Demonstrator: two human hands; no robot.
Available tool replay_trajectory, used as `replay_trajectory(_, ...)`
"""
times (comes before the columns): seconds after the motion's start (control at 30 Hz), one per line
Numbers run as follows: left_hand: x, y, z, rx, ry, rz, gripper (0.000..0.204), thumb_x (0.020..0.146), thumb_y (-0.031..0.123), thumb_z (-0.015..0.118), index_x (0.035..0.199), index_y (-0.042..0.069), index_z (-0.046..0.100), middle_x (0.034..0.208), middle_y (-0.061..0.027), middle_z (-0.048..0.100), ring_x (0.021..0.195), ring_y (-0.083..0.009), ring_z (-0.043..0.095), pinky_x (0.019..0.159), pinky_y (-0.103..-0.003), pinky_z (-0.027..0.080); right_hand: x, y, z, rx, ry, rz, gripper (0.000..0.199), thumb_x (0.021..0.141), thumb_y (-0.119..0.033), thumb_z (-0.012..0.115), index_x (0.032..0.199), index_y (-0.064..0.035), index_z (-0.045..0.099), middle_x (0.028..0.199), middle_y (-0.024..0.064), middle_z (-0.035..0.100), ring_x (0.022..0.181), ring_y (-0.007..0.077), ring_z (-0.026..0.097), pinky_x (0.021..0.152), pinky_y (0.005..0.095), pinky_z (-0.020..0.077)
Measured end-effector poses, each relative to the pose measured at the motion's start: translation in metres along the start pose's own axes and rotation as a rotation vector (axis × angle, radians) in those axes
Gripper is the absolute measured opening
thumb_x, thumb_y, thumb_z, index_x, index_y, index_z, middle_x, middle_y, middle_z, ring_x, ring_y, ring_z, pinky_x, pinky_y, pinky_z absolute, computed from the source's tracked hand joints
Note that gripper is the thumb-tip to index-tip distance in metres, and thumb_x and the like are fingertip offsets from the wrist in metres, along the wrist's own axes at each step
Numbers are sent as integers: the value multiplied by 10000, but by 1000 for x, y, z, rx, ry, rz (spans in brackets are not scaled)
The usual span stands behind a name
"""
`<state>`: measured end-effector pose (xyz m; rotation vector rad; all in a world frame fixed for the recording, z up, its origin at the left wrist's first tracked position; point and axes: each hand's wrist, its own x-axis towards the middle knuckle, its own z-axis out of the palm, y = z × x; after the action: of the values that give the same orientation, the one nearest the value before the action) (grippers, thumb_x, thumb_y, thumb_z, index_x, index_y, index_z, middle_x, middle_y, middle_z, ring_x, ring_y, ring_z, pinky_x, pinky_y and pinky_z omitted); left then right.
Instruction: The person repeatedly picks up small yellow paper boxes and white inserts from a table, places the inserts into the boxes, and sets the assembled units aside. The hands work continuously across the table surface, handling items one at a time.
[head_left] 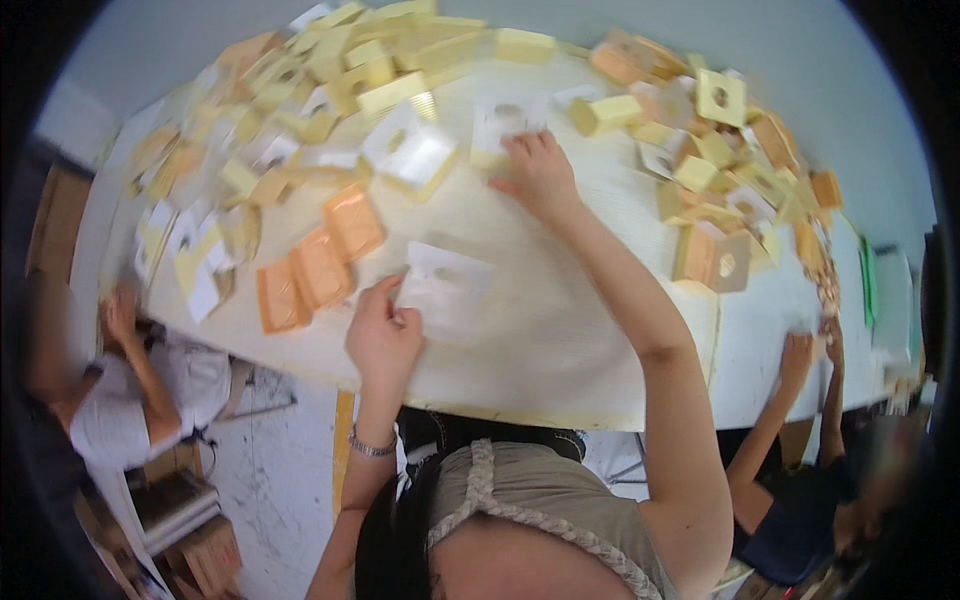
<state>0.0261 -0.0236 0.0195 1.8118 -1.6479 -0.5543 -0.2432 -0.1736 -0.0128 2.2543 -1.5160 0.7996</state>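
Observation:
My left hand (385,325) is closed, its fingertips at the left edge of a thin white sheet (460,292) with a small hole, low over the table. Farther off, my right hand (543,178) reaches out with fingers and thumb apart. Its fingertips touch the near right part of a white-topped, pale yellow block (495,110) with a round hole; blur hides the exact contact. Left of that block sits another white-topped yellow block (410,150) with a hole. Several orange moulded trays (322,268) lie in a row beside my left hand.
Yellow and orange pieces are heaped at the far left (370,75) and right (740,175) of the white table (570,340). One person's hand (120,315) is at the left edge. Another person's hands (798,352) work at the right, near small tan pieces (825,285).

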Motion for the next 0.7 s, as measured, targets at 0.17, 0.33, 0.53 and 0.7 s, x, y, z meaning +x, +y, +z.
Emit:
replay_trajectory(0.17, -25, -21, 2, -118, 100, 107, 526, 718, 10, 555, 1239, 72, 594, 1116, -121, 582, 769, -283, 628, 623, -356, 522, 40, -39, 23, 103, 327, -42, 357, 760, -173, 732, 1092, -72, 651, 1186, 64, 632, 1087, 283, 556, 883, 391, 505)
replay_trajectory(0.33, -51, -41, -8, -233, -8, 131, 615, 738, 2, 525, 1350, 52, 479, 1277, -164, 561, 827, -322, 660, 663, -365, 541, 24, -148, 3, 609, -61, -323, 241, 776, -96, 722, 1013, -61, 698, 1079, 63, 667, 1005, 247, 590, 847, 356, 519)
replay_trajectory(0.53, -55, -51, -16, -357, -5, -59, 553, 775, 25, 527, 1325, 35, 473, 1212, -169, 614, 951, -288, 677, 719, -352, 540, 4, -142, 13, 848, -433, 18, 90, 863, -141, 720, 911, -67, 704, 952, 29, 684, 831, 163, 622, 791, 303, 506)
replay_trajectory(0.7, -50, -63, 5, -465, 121, 9, 498, 794, 17, 514, 1289, -16, 467, 1121, -113, 586, 746, -215, 581, 689, -325, 490, -50, -68, -50, 1608, -547, 880, 147, 853, -169, 768, 897, -44, 704, 862, 19, 678, 760, 89, 599, 649, 246, 481)
